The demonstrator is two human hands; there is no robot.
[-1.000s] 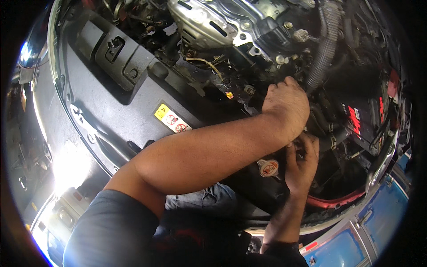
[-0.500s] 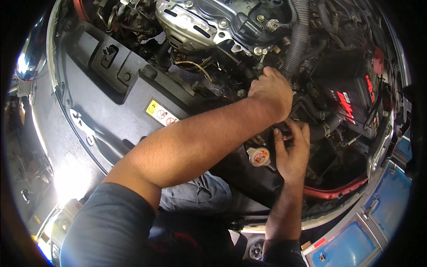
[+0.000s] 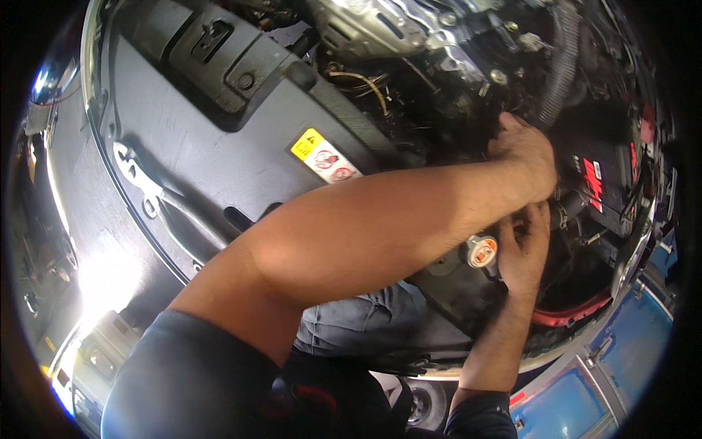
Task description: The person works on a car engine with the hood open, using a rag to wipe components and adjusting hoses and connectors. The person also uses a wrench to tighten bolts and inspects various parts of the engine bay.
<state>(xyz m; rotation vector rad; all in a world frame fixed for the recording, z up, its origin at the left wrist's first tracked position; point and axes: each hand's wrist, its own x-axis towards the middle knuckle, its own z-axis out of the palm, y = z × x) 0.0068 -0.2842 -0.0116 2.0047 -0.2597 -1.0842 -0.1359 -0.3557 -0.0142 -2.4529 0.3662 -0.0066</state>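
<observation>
My left arm reaches across the picture, and my left hand (image 3: 523, 157) is bent down into the engine bay beside a grey corrugated hose (image 3: 561, 66). Its fingers are curled and mostly hidden; what they grip does not show. Just below it, nearer to me, my right hand (image 3: 525, 254) is raised with thumb and fingers closing together under the left wrist. Whatever lies between them is covered. A round radiator cap (image 3: 482, 252) with an orange and white label sits right beside the right hand's thumb side.
Pliers (image 3: 150, 192) with dark handles lie on the black plastic cover (image 3: 241, 154) at left, which bears a yellow-white warning label (image 3: 325, 157). A silver heat shield (image 3: 365, 28) is at the far side. A black battery (image 3: 594, 150) stands right; blue cabinets (image 3: 570, 402) are lower right.
The view has swung left, so the engine bay and both hands sit further right in the picture. Both hands stay close together near the radiator cap, the left still above the right.
</observation>
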